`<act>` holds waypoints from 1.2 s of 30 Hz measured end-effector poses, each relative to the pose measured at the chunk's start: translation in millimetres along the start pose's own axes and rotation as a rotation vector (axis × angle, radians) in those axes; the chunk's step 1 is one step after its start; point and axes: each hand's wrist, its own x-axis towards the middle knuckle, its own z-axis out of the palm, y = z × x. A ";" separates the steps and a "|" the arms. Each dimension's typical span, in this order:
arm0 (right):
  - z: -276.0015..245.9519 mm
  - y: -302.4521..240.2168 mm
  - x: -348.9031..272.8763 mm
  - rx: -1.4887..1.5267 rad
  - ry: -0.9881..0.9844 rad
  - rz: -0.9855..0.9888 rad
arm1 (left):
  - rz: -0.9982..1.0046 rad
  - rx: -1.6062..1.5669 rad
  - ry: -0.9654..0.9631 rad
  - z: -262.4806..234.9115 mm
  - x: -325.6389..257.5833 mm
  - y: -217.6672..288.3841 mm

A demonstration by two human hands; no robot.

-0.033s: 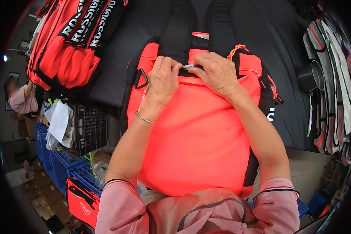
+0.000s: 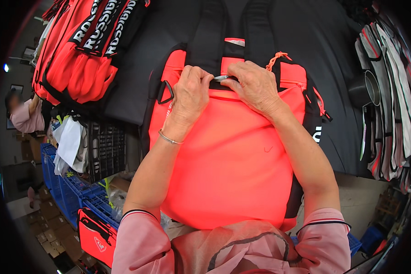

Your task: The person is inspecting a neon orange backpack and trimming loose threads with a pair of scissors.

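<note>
A large coral-red and black backpack [image 2: 228, 160] lies in front of me on a black-covered table [image 2: 324, 41], its two black shoulder straps [image 2: 255, 36] reaching away from me. Over its upper edge my left hand [image 2: 189, 93] and my right hand [image 2: 255, 86] meet, thumbs and fingers pinched. Between their fingertips shows a small silvery-white piece [image 2: 220, 78]; its kind is too small to tell. Left of my left hand hangs a black ring-shaped clip [image 2: 166, 92]. An orange cord loop [image 2: 277, 58] lies beyond my right hand.
Red and black bags [image 2: 91, 75] are stacked at the far left. Below them are a black crate [image 2: 106, 150] and blue crates [image 2: 59, 187]. A person [image 2: 26, 116] stands further left. Right, a dark cylindrical container [image 2: 367, 89] sits by grey and white fabric pieces [image 2: 392, 100].
</note>
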 end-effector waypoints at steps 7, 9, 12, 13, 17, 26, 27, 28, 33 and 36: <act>6.1 1.3 -0.3 0.009 0.052 -0.018 | -0.007 0.011 -0.013 -9.3 -0.9 4.2; 2.0 3.7 -2.4 0.018 0.033 0.069 | 0.102 -0.067 -0.111 -18.6 -5.4 9.4; -6.0 1.5 0.9 0.111 0.022 0.255 | 0.342 0.012 -0.326 -41.9 -26.9 22.2; -6.7 0.0 2.8 0.195 0.027 0.356 | 0.341 0.020 -0.326 -45.9 -32.3 25.0; -11.3 -3.3 6.2 0.319 0.070 0.504 | 0.314 0.002 -0.224 -48.2 -40.3 25.1; -11.0 -4.3 4.7 0.324 0.062 0.481 | 0.141 0.702 -0.023 -72.9 36.9 11.4; -12.0 -6.2 5.3 0.367 0.046 0.502 | 0.046 0.735 -0.034 -77.3 42.9 7.8; -9.9 -5.3 4.1 0.371 0.049 0.501 | 0.049 0.739 -0.033 -77.1 49.8 1.8; -16.0 -23.8 0.2 0.761 -0.214 0.288 | -0.523 0.260 -0.559 -94.6 67.1 -10.0; -31.9 -38.9 -1.1 0.836 -0.480 0.276 | -0.667 -0.113 -0.550 -107.3 56.0 -8.9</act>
